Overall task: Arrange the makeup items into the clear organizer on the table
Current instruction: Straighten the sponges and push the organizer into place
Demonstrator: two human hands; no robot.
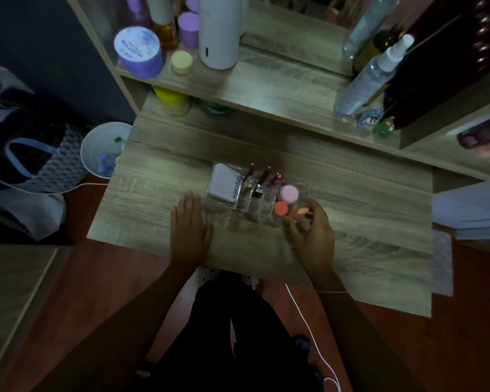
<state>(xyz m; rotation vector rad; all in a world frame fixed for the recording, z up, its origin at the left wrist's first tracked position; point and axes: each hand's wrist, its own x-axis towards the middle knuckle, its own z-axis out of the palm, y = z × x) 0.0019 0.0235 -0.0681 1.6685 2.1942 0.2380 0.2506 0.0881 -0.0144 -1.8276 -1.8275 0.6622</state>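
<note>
The clear organizer (239, 206) stands mid-table. Its left compartment holds a white compact (224, 183). Three dark red lip tubes (265, 175) and a small silver-capped item (257, 190) stand in the middle slots. A pink round jar (287, 193) and an orange round pot (280, 208) sit in the right part. My right hand (311, 232) is at the organizer's right front corner, fingertips pinched on a small peach oval item (301, 212). My left hand (190, 222) lies flat on the table, fingers apart, just left of the organizer.
A raised shelf (266, 89) behind holds a purple tub (139, 52), a yellow jar (181, 62), a white canister (218, 32) and a spray bottle (371, 77). A white bin (102, 149) stands left of the table. A white cable (309, 329) runs on the floor.
</note>
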